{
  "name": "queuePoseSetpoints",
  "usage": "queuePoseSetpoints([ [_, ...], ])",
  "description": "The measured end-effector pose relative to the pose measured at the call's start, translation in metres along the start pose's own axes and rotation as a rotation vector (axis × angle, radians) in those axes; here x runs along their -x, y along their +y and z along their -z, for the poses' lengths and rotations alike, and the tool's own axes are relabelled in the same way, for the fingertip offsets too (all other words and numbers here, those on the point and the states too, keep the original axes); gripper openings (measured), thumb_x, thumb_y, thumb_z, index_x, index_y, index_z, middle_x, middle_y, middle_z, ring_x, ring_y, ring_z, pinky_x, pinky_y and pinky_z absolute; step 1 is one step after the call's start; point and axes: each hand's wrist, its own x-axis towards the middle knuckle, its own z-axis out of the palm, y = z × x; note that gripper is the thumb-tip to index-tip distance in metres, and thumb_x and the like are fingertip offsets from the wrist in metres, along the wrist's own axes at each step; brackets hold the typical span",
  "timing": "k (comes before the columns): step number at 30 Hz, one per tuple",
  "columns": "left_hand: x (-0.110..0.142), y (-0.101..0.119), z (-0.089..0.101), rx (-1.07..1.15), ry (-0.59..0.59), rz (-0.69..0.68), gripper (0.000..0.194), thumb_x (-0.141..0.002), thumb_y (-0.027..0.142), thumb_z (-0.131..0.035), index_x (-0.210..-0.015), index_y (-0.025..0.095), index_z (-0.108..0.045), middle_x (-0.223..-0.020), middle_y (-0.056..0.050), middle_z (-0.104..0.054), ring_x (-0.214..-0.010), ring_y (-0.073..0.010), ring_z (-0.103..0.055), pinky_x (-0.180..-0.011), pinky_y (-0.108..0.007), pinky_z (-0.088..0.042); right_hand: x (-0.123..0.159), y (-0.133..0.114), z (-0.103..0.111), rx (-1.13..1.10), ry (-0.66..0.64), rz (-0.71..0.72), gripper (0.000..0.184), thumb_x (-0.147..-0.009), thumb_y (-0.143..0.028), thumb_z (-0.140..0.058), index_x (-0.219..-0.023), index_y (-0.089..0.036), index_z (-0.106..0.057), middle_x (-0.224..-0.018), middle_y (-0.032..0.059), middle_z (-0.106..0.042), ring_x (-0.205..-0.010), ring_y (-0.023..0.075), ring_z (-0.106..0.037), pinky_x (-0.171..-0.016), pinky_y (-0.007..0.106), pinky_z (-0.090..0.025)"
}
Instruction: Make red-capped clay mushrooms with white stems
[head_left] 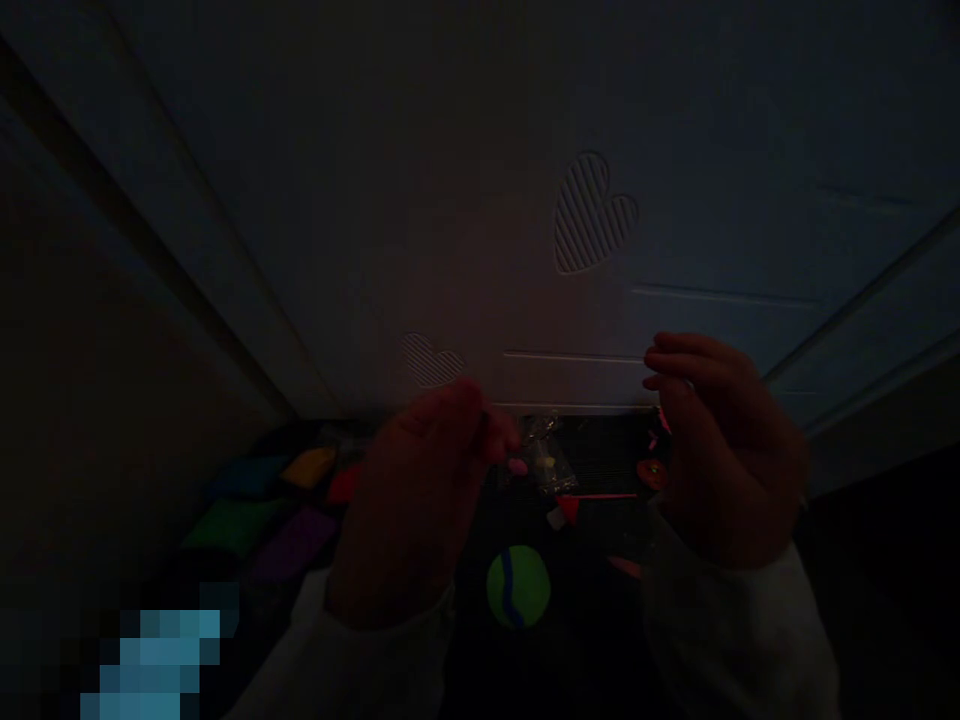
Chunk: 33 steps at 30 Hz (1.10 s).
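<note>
Left hand (pixel 409 490) curled, right hand (pixel 739 460) loosely bent; I can't tell either's grip. Near, the round green blue-striped disc (pixel 531 585) looks done; the remainder I can't judge.

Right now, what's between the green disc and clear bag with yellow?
Head view: a red and white piece, slightly right of the straight line from green disc to clear bag.
</note>
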Motion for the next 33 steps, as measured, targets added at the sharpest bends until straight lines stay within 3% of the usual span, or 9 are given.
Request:
queuePoseSetpoints([
  [4, -0.0007, 0.0009, 0.0021, 0.078, 0.05, 0.005, 0.024, -0.079, 0.036, -0.066, -0.06, 0.022, -0.064, -0.056, 0.005, -0.056, -0.058, -0.0061, -0.053, -0.061, -0.016, -0.048, 0.0001, 0.0002, -0.0006, -0.011, 0.005, 0.005, 0.019, -0.084, -0.016, -0.056, -0.093, -0.026, -0.07, -0.107, 0.0041, -0.063, -0.103, 0.0218, -0.058, -0.093, 0.049, -0.046],
  [7, 0.0, 0.0048, -0.0014, 0.078, 0.066, 0.058, 0.011, -0.071, 0.025, -0.074, -0.063, 0.022, -0.067, -0.061, 0.004, -0.062, -0.063, -0.0085, -0.059, -0.058, -0.017, -0.049, 0.0003, 0.0, -0.0003, -0.011, -0.007, -0.009, 0.019, -0.084, -0.017, -0.057, -0.094, -0.026, -0.069, -0.109, 0.0042, -0.063, -0.103, 0.0218, -0.058, -0.093, 0.049, -0.046],
  [10, 0.0005, 0.0074, -0.0056, 0.048, 0.112, 0.078, 0.01, -0.064, 0.021, -0.079, -0.064, 0.022, -0.069, -0.061, 0.004, -0.067, -0.06, -0.0097, -0.063, -0.055, -0.017, -0.051, 0.0002, -0.0002, 0.0004, 0.003, -0.01, 0.0, 0.019, -0.084, -0.017, -0.056, -0.094, -0.027, -0.069, -0.108, 0.0039, -0.063, -0.103, 0.0216, -0.058, -0.093, 0.048, -0.046],
  [15, 0.0012, 0.0069, -0.0071, 0.024, 0.099, 0.082, 0.007, -0.076, 0.025, -0.07, -0.081, 0.024, -0.074, -0.074, 0.002, -0.074, -0.071, -0.008, -0.068, -0.065, -0.013, -0.053, -0.0004, -0.0006, 0.0012, -0.003, -0.018, -0.01, 0.018, -0.084, -0.016, -0.057, -0.094, -0.025, -0.069, -0.108, 0.0044, -0.063, -0.104, 0.0213, -0.058, -0.094, 0.048, -0.045],
  [18, 0.0018, 0.0071, -0.0067, 0.006, 0.085, 0.107, 0.008, -0.078, 0.025, -0.069, -0.083, 0.025, -0.074, -0.081, 0.001, -0.075, -0.074, -0.0094, -0.068, -0.061, -0.013, -0.053, -0.0006, -0.0003, 0.0013, 0.01, -0.026, -0.001, 0.019, -0.084, -0.016, -0.056, -0.093, -0.025, -0.069, -0.108, 0.0041, -0.063, -0.103, 0.0211, -0.058, -0.094, 0.048, -0.045],
  [21, 0.0026, 0.0079, -0.0063, -0.021, 0.113, 0.081, 0.002, -0.072, 0.027, -0.073, -0.072, 0.025, -0.072, -0.076, 0.003, -0.075, -0.072, -0.0123, -0.069, -0.055, -0.016, -0.052, -0.0004, 0.0, 0.0012, 0.005, -0.035, -0.007, 0.018, -0.084, -0.018, -0.056, -0.094, -0.026, -0.069, -0.109, 0.0038, -0.063, -0.104, 0.0213, -0.058, -0.093, 0.048, -0.046],
  [26, 0.0037, 0.0081, -0.0027, -0.031, 0.06, -0.06, 0.015, -0.067, 0.029, -0.077, -0.058, 0.024, -0.067, -0.056, 0.005, -0.065, -0.055, -0.0086, -0.06, -0.056, -0.02, -0.05, -0.0001, -0.0001, 0.001, -0.002, -0.037, -0.008, 0.019, -0.084, -0.016, -0.056, -0.095, -0.026, -0.069, -0.109, 0.004, -0.063, -0.104, 0.0215, -0.058, -0.092, 0.047, -0.047],
  [29, 0.0036, 0.0076, 0.0006, 0.028, 0.015, -0.101, 0.016, -0.074, 0.03, -0.072, -0.06, 0.024, -0.066, -0.056, 0.005, -0.061, -0.058, -0.008, -0.058, -0.058, -0.02, -0.05, -0.0003, -0.0006, 0.0007, -0.002, -0.036, -0.008, 0.02, -0.084, -0.016, -0.056, -0.095, -0.027, -0.069, -0.109, 0.0039, -0.063, -0.104, 0.0215, -0.058, -0.092, 0.047, -0.047],
  [33, 0.0018, 0.0083, 0.0027, 0.01, 0.123, -0.027, 0.011, -0.078, 0.03, -0.068, -0.069, 0.024, -0.071, -0.062, 0.004, -0.065, -0.06, -0.0083, -0.061, -0.057, -0.017, -0.05, 0.0, 0.0, 0.0001, -0.018, -0.017, -0.005, 0.02, -0.084, -0.016, -0.056, -0.094, -0.026, -0.069, -0.109, 0.0035, -0.063, -0.103, 0.0211, -0.058, -0.094, 0.048, -0.045],
])
